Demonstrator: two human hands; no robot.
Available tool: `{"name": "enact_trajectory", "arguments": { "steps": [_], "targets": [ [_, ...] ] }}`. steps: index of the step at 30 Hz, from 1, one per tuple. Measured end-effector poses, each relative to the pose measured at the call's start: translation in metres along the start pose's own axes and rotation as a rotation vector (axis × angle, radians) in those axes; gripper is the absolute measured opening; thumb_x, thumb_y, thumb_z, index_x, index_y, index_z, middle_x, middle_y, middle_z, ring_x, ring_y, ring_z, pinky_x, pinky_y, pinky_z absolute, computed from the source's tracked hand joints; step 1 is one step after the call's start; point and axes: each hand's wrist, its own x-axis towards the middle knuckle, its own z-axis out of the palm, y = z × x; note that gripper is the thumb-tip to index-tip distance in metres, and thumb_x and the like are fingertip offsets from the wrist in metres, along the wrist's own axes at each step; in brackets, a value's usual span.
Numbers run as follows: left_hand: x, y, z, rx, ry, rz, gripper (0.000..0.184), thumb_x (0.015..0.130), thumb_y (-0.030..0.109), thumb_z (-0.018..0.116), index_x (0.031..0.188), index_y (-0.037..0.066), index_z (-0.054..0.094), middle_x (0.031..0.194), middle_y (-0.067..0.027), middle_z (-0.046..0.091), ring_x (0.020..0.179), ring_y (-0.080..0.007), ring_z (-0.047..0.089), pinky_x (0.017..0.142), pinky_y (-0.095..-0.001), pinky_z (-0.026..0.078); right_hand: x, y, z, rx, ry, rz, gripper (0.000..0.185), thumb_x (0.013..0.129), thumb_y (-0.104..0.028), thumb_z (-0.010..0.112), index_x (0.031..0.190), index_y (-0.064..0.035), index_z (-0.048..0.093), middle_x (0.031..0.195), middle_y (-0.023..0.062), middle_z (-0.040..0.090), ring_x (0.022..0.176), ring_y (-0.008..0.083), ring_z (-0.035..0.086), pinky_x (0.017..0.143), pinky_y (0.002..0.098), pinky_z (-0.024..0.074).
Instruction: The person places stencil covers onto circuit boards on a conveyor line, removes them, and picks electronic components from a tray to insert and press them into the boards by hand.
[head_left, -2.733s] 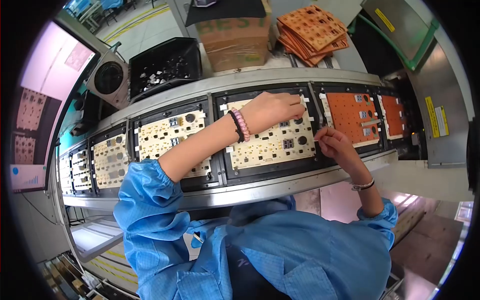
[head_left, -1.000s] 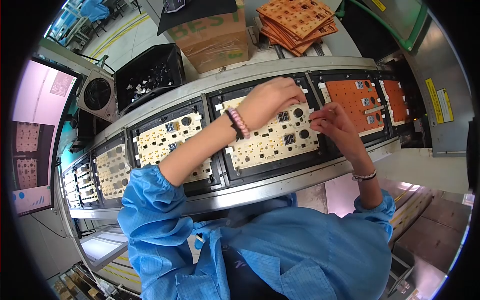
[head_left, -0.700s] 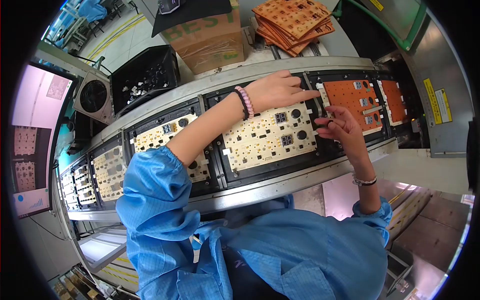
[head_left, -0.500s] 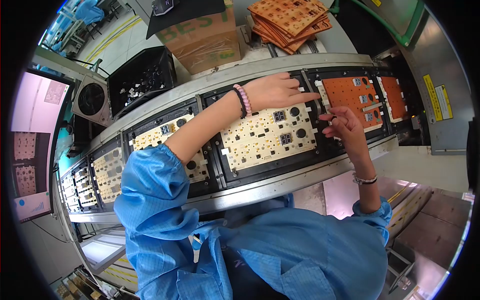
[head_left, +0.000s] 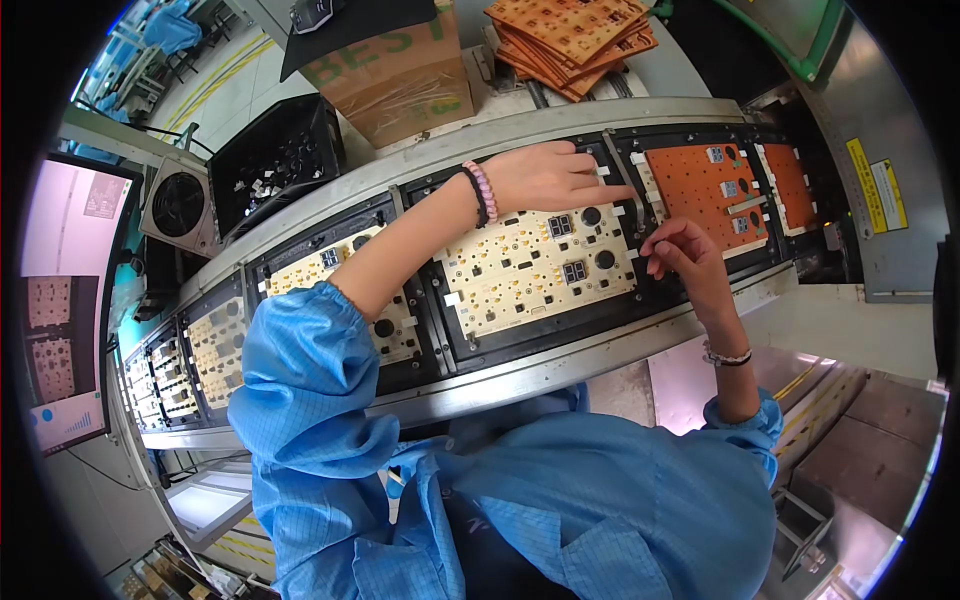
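My left hand [head_left: 555,180], with a pink and a black band at the wrist, lies over the upper edge of a cream circuit board [head_left: 500,290]. Its index finger points right, its other fingers are bent, and no held object shows. The board carries two-digit displays [head_left: 574,272] and round black parts [head_left: 605,260], and sits in a black carrier frame [head_left: 462,352]. Just right of that board, my right hand [head_left: 690,262] hovers near the carrier's edge. Thumb and fingers there are drawn together; whatever they may hold is too small to make out.
An orange board [head_left: 700,195] sits in the carrier on the right. Behind the metal rail [head_left: 440,150] stand a black bin of small parts [head_left: 275,165], a cardboard box [head_left: 400,90] and stacked orange boards [head_left: 575,40]. A monitor [head_left: 70,300] is at left.
My right hand's fingers have drawn closer together, and the hand sits slightly lower. My left hand keeps nearly the same pose. The view has shifted slightly.
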Motion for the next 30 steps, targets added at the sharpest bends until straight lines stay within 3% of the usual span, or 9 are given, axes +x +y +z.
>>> {"name": "enact_trajectory", "arguments": {
  "steps": [8,12,14,17,21,26,30],
  "targets": [
    [0.0,0.0,0.001,-0.025,-0.101,-0.029,0.062,0.083,0.01,0.061,0.144,0.02,0.055,0.083,0.0037,0.055,0.084,-0.0134,0.057,0.075,-0.0247,0.052,0.001,0.001,0.007,-0.039,0.031,0.008,0.019,0.102,-0.012,0.058,0.116,-0.0031,0.068,0.095,0.002,0.066,0.081,0.0081,0.06,0.071,0.0227,0.0513],
    [0.001,0.0,-0.002,-0.057,-0.022,-0.081,0.056,0.088,0.015,0.06,0.143,0.015,0.052,0.089,0.0043,0.063,0.09,-0.0128,0.058,0.076,-0.0251,0.052,0.002,-0.005,0.024,-0.43,0.056,-0.186,0.024,0.1,-0.007,0.056,0.12,-0.0056,0.069,0.088,0.0007,0.059,0.081,0.009,0.056,0.072,0.024,0.0481],
    [-0.002,0.004,-0.014,-0.163,-0.014,-0.204,0.05,0.091,0.016,0.059,0.141,0.014,0.054,0.094,0.0017,0.064,0.093,-0.0156,0.06,0.079,-0.0276,0.053,-0.003,-0.011,0.035,-0.594,0.05,-0.241,0.028,0.097,-0.004,0.056,0.122,-0.0068,0.067,0.085,0.0018,0.056,0.08,0.011,0.055,0.072,0.0259,0.0466],
    [-0.01,0.017,-0.049,-0.31,0.023,-0.359,0.042,0.096,0.019,0.059,0.137,0.013,0.056,0.1,-0.0018,0.066,0.095,-0.0201,0.062,0.083,-0.0315,0.053,-0.011,-0.013,0.049,-0.696,0.052,-0.081,0.04,0.091,0.0,0.058,0.13,-0.0079,0.062,0.081,0.0039,0.051,0.078,0.0155,0.054,0.071,0.0313,0.0446],
    [-0.04,0.057,-0.097,-0.442,0.018,-0.54,0.035,0.1,0.027,0.057,0.131,0.01,0.058,0.108,-0.0058,0.067,0.094,-0.0238,0.063,0.087,-0.0366,0.052,-0.013,0.002,0.054,-0.899,0.029,-0.256,0.054,0.086,0.003,0.06,0.139,-0.0086,0.053,0.079,0.0043,0.049,0.075,0.0211,0.052,0.072,0.0361,0.0412],
    [-0.076,0.118,-0.142,-0.655,-0.235,-0.631,0.031,0.101,0.025,0.054,0.127,0.009,0.061,0.114,-0.008,0.067,0.093,-0.0247,0.062,0.088,-0.0387,0.05,-0.016,0.007,0.052,-0.931,0.01,-0.304,0.059,0.084,0.003,0.06,0.141,-0.0065,0.049,0.079,0.0043,0.05,0.078,0.023,0.052,0.075,0.0381,0.0391],
    [-0.093,0.169,-0.149,-0.706,-0.265,-0.609,0.028,0.098,0.025,0.059,0.122,0.012,0.067,0.11,-0.0024,0.068,0.091,-0.0198,0.062,0.082,-0.0338,0.052,-0.015,0.006,0.059,-1.026,0.037,-0.336,0.059,0.083,0.002,0.061,0.14,-0.0052,0.048,0.08,0.0046,0.052,0.079,0.0234,0.053,0.075,0.0382,0.038]
  ]
}}
